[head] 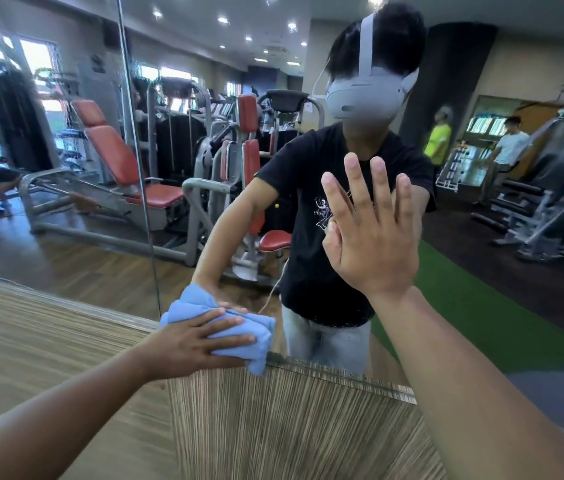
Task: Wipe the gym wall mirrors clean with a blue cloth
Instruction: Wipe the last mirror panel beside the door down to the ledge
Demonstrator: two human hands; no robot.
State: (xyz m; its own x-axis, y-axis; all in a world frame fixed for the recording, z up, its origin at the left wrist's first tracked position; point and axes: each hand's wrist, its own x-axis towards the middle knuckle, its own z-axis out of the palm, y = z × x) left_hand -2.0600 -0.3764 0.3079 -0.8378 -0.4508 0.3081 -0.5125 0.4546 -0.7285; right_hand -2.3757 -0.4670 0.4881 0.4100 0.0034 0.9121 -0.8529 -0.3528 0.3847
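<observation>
Striped wood-grain wall panel (273, 427) at 6 o'clock, under glass. Left hand (190, 344) at 7 o'clock, fingers straight, pressing bunched blue fabric cloth (256, 327) onto lower edge of large wall mirror (481, 278). Right hand (374, 237) at 3 o'clock, fingers spread, palm flat on glass. Reflected at 10 o'clock: red-padded grey gym machines (124, 161).

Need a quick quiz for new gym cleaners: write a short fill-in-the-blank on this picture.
1. The left hand presses a ____ cloth on the mirror.
2. The right hand lies flat on the glass and holds ____.
3. The cloth sits near the mirror's ____ edge.

Missing words: blue; nothing; bottom
</observation>
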